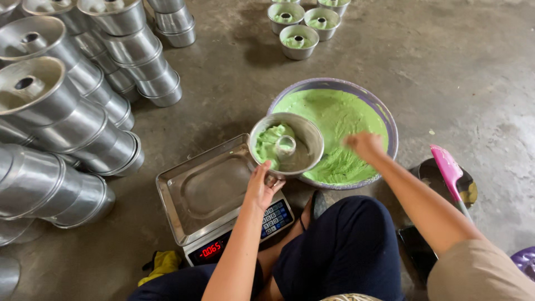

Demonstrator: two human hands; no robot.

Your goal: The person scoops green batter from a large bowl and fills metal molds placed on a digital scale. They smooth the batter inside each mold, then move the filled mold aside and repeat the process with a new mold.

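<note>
My left hand (261, 187) grips the near rim of a round metal tube pan (304, 136), holding it tilted over the edge of a big bowl (390, 120). The pan has some pale green batter (268, 142) on its left side around the centre tube. The big bowl is filled with green batter (334, 120). My right hand (365, 146) reaches into the bowl's batter, blurred; whether it holds anything I cannot tell. A digital scale with a steel tray (203, 189) sits just left of the pan, its red display lit.
Stacks of empty metal tube pans (67, 100) lie on their sides at the left. Several filled small pans (299, 40) stand at the top. A pink spatula (448, 170) rests over a dark pan at the right. A yellow cloth (161, 262) lies by my knee.
</note>
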